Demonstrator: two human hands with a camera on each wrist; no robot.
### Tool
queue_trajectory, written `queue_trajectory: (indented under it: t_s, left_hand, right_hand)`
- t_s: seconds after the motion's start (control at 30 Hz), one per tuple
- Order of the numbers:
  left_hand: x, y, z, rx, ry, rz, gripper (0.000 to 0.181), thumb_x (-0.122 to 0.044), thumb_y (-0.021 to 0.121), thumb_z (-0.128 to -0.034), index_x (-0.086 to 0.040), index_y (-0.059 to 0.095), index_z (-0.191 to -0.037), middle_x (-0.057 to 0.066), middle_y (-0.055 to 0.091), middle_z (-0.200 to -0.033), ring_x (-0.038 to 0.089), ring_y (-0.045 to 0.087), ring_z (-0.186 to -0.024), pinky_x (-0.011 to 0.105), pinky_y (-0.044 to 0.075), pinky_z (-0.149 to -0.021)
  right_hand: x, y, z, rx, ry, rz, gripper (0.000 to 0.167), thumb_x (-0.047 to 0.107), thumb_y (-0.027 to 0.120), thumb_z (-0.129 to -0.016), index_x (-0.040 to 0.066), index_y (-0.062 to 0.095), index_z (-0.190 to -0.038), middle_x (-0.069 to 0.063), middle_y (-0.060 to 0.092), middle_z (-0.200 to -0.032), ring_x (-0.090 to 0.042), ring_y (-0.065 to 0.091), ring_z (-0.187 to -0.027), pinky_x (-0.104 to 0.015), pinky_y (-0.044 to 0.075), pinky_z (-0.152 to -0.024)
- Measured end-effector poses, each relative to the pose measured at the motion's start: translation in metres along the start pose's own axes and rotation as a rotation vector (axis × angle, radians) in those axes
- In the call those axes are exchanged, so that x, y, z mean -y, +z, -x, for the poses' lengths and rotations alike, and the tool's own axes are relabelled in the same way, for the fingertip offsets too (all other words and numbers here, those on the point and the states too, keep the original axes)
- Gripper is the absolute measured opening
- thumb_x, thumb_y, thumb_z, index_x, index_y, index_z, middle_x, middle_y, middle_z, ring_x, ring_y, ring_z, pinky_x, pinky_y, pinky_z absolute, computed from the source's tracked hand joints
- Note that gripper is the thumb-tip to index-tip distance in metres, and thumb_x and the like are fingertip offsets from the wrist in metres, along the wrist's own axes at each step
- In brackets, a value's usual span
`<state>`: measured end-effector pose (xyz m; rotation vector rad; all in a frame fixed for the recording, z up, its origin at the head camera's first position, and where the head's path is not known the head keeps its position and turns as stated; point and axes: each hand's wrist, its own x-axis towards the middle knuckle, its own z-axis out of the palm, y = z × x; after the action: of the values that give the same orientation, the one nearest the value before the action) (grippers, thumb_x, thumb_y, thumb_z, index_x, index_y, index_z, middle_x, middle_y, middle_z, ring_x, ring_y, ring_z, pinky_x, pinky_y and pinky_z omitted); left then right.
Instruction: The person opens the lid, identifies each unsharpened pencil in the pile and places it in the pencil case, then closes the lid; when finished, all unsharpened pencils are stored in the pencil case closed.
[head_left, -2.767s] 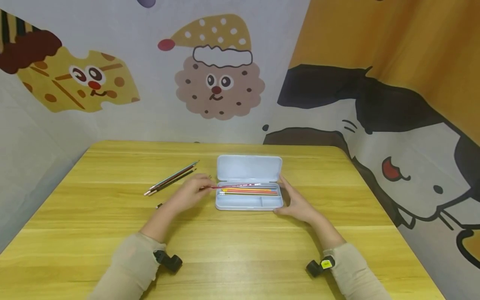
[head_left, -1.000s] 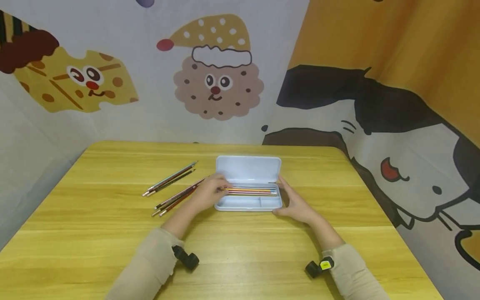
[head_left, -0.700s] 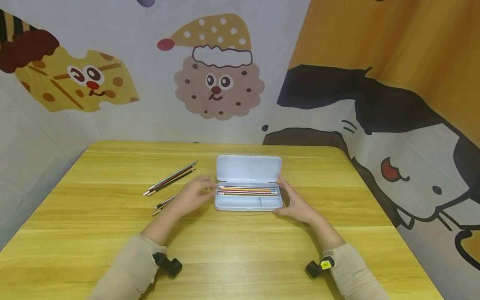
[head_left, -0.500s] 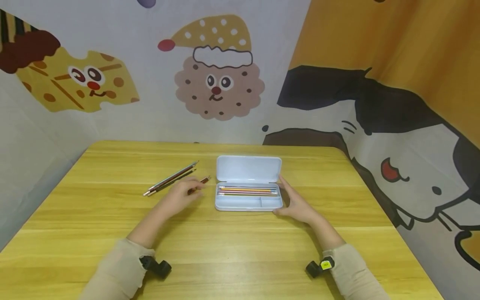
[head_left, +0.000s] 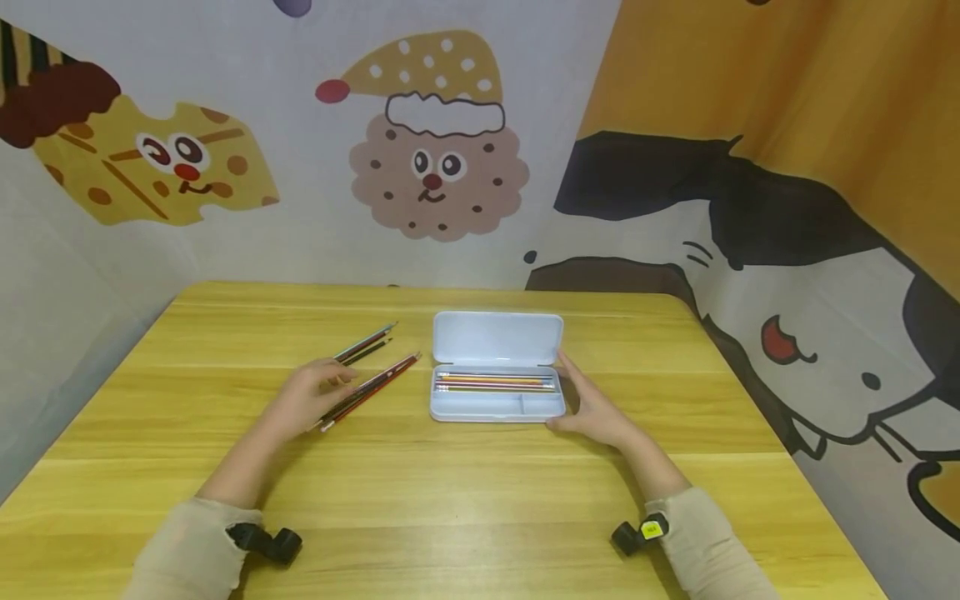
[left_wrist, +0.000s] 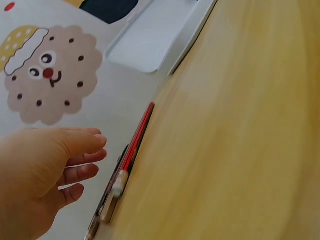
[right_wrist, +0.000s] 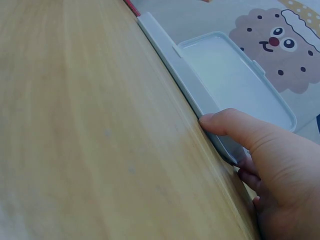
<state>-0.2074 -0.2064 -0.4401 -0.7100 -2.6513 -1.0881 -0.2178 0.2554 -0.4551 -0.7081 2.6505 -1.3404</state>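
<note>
An open white pencil case (head_left: 476,408) sits mid-table, its lid (head_left: 498,337) tipped back. Several pencils (head_left: 495,382) lie lengthwise in its rear compartment. My right hand (head_left: 592,408) grips the case's right end, thumb at the front edge and fingers round the side, as the right wrist view (right_wrist: 280,160) also shows. Left of the case, my left hand (head_left: 303,400) hovers at a near group of pencils (head_left: 375,386), one of them red (left_wrist: 137,135). Its fingers are loosely bent with nothing between them. The hand partly covers a farther group of pencils (head_left: 366,345).
The wooden table (head_left: 465,517) ends at a wall hanging (head_left: 300,250) with cartoon prints along its back. A black wrist camera (head_left: 270,543) is strapped to the left forearm, another (head_left: 633,536) to the right.
A red pencil that my left hand held over the case was laid in it. The left hand then moved left and toward me, to the pencils. My right hand stayed on the case.
</note>
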Motion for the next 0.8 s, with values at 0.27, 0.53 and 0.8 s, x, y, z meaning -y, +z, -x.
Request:
queue_trajectory:
  t_s: [0.27,0.53,0.8]
  left_hand:
    - [0.012,-0.010,0.012,-0.026,-0.014,0.004,0.023,0.002,0.070,-0.0845,0.004,0.069,-0.108,0.010,0.065,-0.095,0.021,0.059,-0.085,0.034,0.052,-0.072]
    - [0.020,-0.019,0.019,-0.078,-0.009,-0.017,0.020,0.004,0.070,-0.0837,0.004,0.070,-0.104,0.011,0.066,-0.095,0.022,0.056,-0.082,0.031,0.050,-0.068]
    - [0.031,-0.026,0.022,-0.124,-0.053,-0.051,0.019,0.006,0.070,-0.0828,0.006,0.069,-0.101,0.016,0.066,-0.096,0.032,0.061,-0.086,0.047,0.051,-0.073]
  right_hand:
    - [0.013,-0.002,0.001,0.004,-0.005,-0.009,0.116,0.003,0.083,-0.069,0.007,0.005,-0.154,-0.026,0.035,-0.144,-0.042,0.019,-0.138,-0.061,0.005,-0.109]
    - [-0.013,0.001,-0.002,0.002,0.005,0.011,0.120,0.015,0.086,-0.069,0.022,0.003,-0.155,-0.015,0.036,-0.147,-0.032,0.020,-0.140,-0.056,0.005,-0.111]
    - [-0.014,0.001,-0.002,0.002,0.010,0.008,0.120,0.015,0.086,-0.069,0.022,0.003,-0.155,-0.014,0.036,-0.147,-0.031,0.020,-0.140,-0.054,0.005,-0.112]
